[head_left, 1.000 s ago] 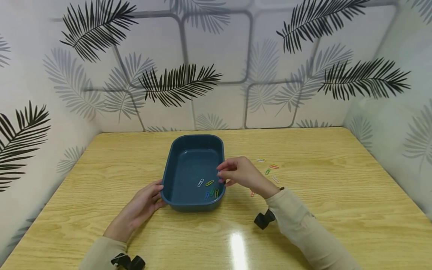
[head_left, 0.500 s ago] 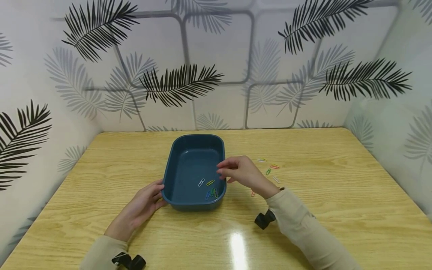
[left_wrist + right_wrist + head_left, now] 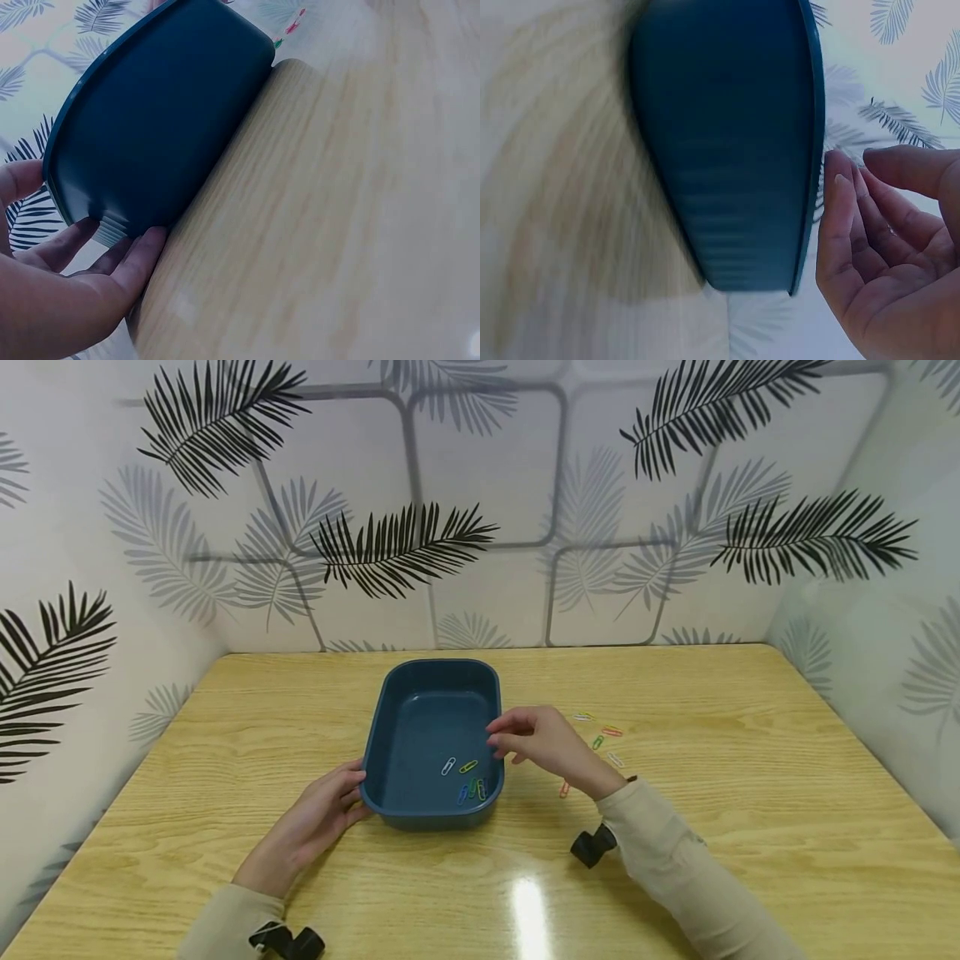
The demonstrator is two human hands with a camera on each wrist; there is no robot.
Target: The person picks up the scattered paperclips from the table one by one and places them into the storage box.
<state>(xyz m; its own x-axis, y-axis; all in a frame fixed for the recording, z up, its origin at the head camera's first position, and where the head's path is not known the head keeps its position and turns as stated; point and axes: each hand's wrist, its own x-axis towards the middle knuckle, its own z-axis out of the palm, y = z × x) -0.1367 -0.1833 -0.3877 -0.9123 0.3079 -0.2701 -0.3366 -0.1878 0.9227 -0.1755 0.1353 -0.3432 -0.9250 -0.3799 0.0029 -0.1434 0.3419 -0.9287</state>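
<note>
In the head view, a dark blue plastic tray (image 3: pixel 431 718) stands on the table with several paper clips at its near right end. Among them are a white paper clip (image 3: pixel 447 767), a yellow paper clip (image 3: pixel 468 767) and a blue paper clip (image 3: pixel 462 795). My left hand (image 3: pixel 318 814) holds the tray's left side, one finger at the rim and others against the outer wall. Over the right rim hovers my right hand (image 3: pixel 543 745). In the right wrist view its thumb and fingertips are apart, nothing between them, just beside the rim.
Right of the tray lie loose paper clips on the wooden table (image 3: pixel 712 760): a red one (image 3: pixel 612 732), a green one (image 3: pixel 597 742), a white one (image 3: pixel 615 760) and others, partly behind the right wrist. A leaf-patterned wall (image 3: pixel 480 585) rises at the back.
A second ago my right fingertips pinched a small purplish-blue clip. They have let it go, and a dark clip now lies beside the yellow one at the tray's right wall. The left hand stays put.
</note>
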